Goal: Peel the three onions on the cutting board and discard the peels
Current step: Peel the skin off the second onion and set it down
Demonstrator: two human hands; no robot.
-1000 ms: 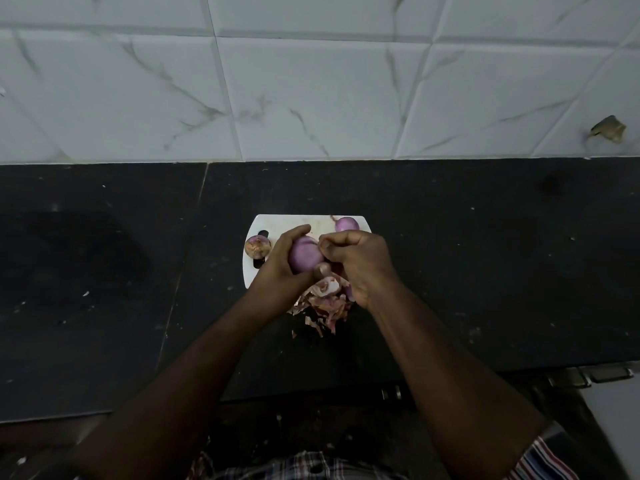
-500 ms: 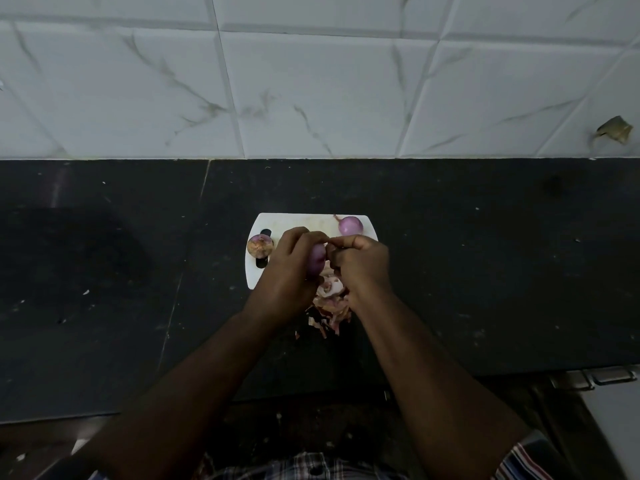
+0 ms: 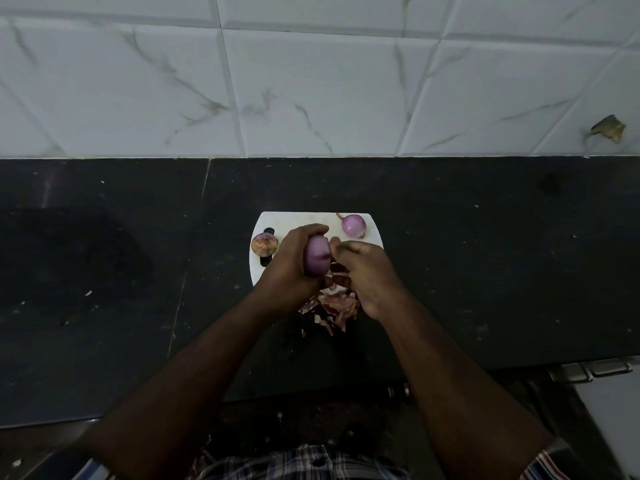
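Observation:
A white cutting board [image 3: 298,221] lies on the black counter. My left hand [image 3: 287,271] grips a purple, mostly peeled onion [image 3: 317,259] above the board. My right hand [image 3: 367,271] is right beside it, fingertips curled at the onion's right side; what they pinch is hidden. A peeled purple onion [image 3: 354,224] rests at the board's far right corner. An unpeeled brownish onion [image 3: 264,244] sits at the board's left edge by the handle hole. A heap of reddish peels [image 3: 334,308] lies under my hands at the board's near edge.
The black stone counter [image 3: 485,271] stretches wide on both sides of the board. White marbled wall tiles [image 3: 311,81] rise behind it. A small brown scrap [image 3: 609,128] sticks on the wall at far right. The counter's front edge runs just below my forearms.
My left hand has turned the onion, so more of its purple side shows. My right hand's fingers shifted from its top to its right side.

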